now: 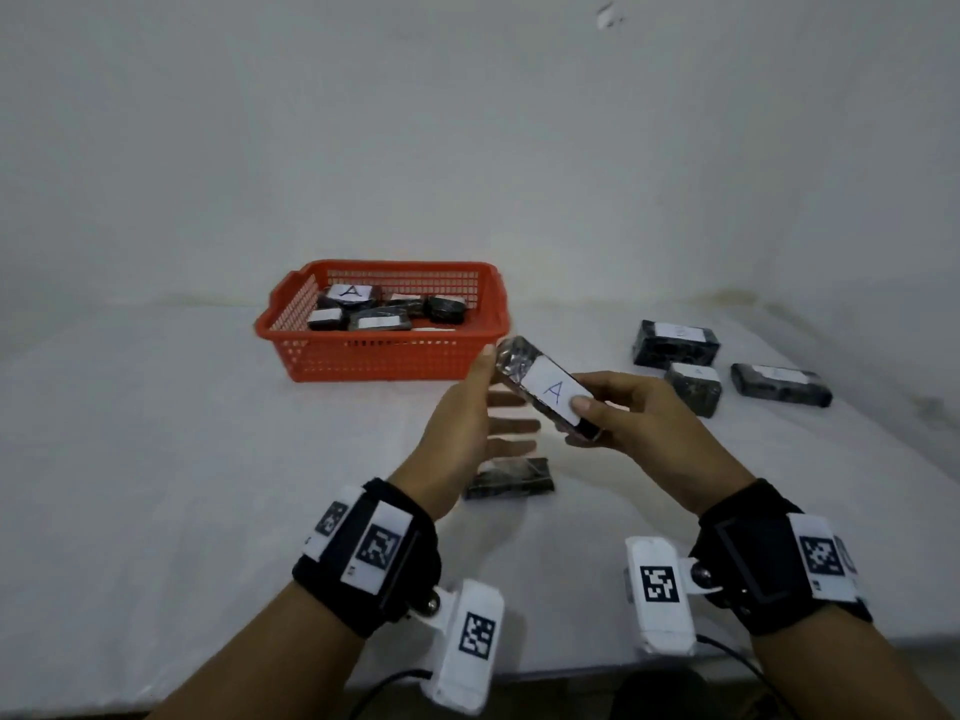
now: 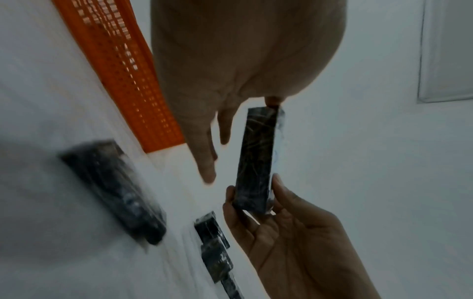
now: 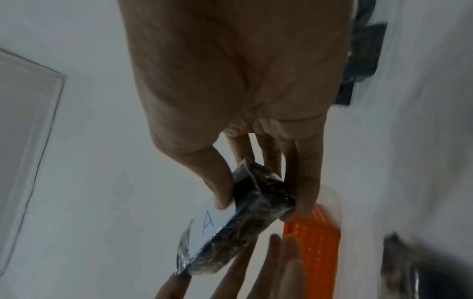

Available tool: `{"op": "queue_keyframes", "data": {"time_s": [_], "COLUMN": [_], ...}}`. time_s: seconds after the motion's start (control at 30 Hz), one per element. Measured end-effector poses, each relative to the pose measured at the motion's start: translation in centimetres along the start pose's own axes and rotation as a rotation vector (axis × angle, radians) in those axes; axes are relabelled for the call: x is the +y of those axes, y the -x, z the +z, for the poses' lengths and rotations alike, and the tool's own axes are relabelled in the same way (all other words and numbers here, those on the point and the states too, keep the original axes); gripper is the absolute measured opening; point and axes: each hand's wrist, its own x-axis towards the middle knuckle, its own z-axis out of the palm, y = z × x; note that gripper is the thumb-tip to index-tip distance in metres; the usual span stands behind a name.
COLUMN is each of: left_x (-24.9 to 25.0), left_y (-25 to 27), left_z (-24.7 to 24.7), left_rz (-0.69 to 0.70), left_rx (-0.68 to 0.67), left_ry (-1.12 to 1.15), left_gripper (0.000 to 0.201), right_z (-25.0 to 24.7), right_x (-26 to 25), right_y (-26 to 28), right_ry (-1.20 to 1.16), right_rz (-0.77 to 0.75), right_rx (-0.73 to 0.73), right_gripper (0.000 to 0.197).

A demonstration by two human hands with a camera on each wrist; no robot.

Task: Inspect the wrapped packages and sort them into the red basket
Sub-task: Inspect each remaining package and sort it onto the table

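A black wrapped package (image 1: 550, 389) with a white label marked A is held in the air in front of the red basket (image 1: 382, 356). My right hand (image 1: 587, 423) pinches its near end, thumb on the label and fingers underneath. In the right wrist view the package (image 3: 245, 218) sits between thumb and fingers (image 3: 305, 182). My left hand (image 1: 498, 397) is open, fingers straight beneath the package, its thumb tip touching the far end. The left wrist view shows the package (image 2: 258, 159) edge-on. The basket holds several labelled packages.
One black package (image 1: 511, 478) lies on the white table below my hands. Three more packages (image 1: 675, 343) (image 1: 696, 387) (image 1: 779, 384) lie at the right. The basket (image 2: 128, 70) stands near the back wall, and the table's front edge runs close to my wrists.
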Motion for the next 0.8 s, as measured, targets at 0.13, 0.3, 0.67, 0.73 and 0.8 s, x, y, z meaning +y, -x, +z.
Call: {"op": "queue_keyframes", "data": {"time_s": [0.13, 0.3, 0.67, 0.73, 0.8], "left_x": [-0.8, -2.6, -6.2, -7.0, -7.8], "left_y": [-2.0, -5.2, -11.6, -12.9, -14.2], "left_z": [3.9, 9.5, 23.7, 25.7, 27.1], "left_rz": [0.188, 0.119, -0.209, -0.228, -0.237], "left_rx": [0.088, 0.005, -0.206, -0.215, -0.19], "left_ry": [-0.023, -0.136, -0.047, -0.113, -0.189], "left_gripper": [0.036, 0.029, 0.045, 0.047, 0.051], "right_z": [-4.0, -9.9, -24.3, -26.0, -27.4], "right_x": [0.6, 1.0, 4.4, 5.3, 6.3], "right_y": [1.3, 3.2, 4.3, 3.9, 3.4], "right_ry": [0.006, -0.108, -0.076, -0.073, -0.044], "right_rz": [0.054, 0.172, 0.407, 0.431, 0.458], "right_rx": [0.081, 0.35, 0.573, 0.608, 0.647], "right_gripper": [0.026, 0.03, 0.04, 0.044, 0.044]}}
